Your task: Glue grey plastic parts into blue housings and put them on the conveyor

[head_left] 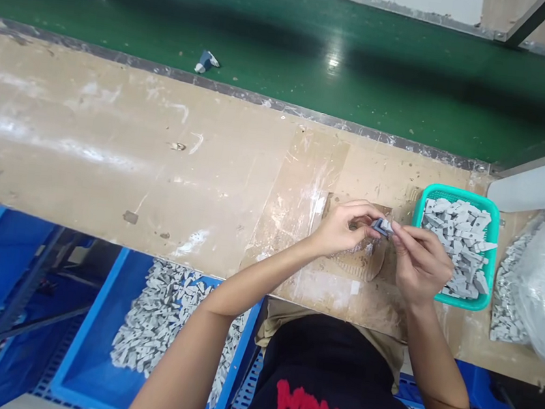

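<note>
Far left, low: blue plastic crate (89, 348) holding a heap of loose grey blocks (166, 317); it sits below desk level, likely so bulk stock stays within reach without taking up desk space; above and beyond the desk (112, 140) runs a green conveyor belt (176, 10), with a small blue-and-white scrap (207, 62) lying on it; its purpose can't be told from here.

Middle: left hand (343, 229) is curled nearly closed, fingertips pinching the left end of a small grey part (382, 227); the part is held in the air between both hands, just above a worn cardboard pad (368, 268) and not resting on it; the pad probably protects the desk or gives a work surface. Right hand (418, 264) is also nearly closed, thumb and forefinger pinching the part's right end; a two-hand pinch like this suggests fine handling; exact contact is partly hidden by the fingers.

Right: teal plastic basket (490, 255), packed with grey parts (454, 248), sits just beside the right hand, apparently for a short reach; further right, a clear plastic bag (544, 281) holds more of the same grey parts, likely as reserve stock.
</note>
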A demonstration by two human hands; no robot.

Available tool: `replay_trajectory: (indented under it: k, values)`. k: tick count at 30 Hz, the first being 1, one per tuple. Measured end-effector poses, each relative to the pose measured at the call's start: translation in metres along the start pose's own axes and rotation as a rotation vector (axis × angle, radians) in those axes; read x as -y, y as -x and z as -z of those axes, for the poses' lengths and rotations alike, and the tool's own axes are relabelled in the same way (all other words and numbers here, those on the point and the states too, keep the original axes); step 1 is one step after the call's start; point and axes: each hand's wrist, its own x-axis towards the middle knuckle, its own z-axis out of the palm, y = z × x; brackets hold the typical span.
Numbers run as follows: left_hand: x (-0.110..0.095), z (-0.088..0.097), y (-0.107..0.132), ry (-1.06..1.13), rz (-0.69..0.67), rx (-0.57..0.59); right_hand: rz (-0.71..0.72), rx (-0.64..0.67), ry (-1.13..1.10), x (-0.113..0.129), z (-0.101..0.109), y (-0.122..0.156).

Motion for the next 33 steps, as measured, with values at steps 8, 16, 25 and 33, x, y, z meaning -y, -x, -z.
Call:
replay_trajectory:
  k: [8,16,25,33]
  values:
    - [0.003,-0.01,0.01,0.035,0.225,-0.121,-0.019,0.131,-0.013,-0.005,0.0,0.006]
    - [0.0,-0.012,0.01,0.035,0.281,-0.178,0.067,0.162,0.025,-0.008,-0.002,0.004]
    - [-0.002,-0.01,0.012,-0.02,0.281,-0.219,0.091,0.16,0.032,0.003,-0.01,0.007]
    - [0.003,-0.006,0.007,0.067,0.251,-0.072,0.057,0.194,0.108,0.002,0.004,0.012]
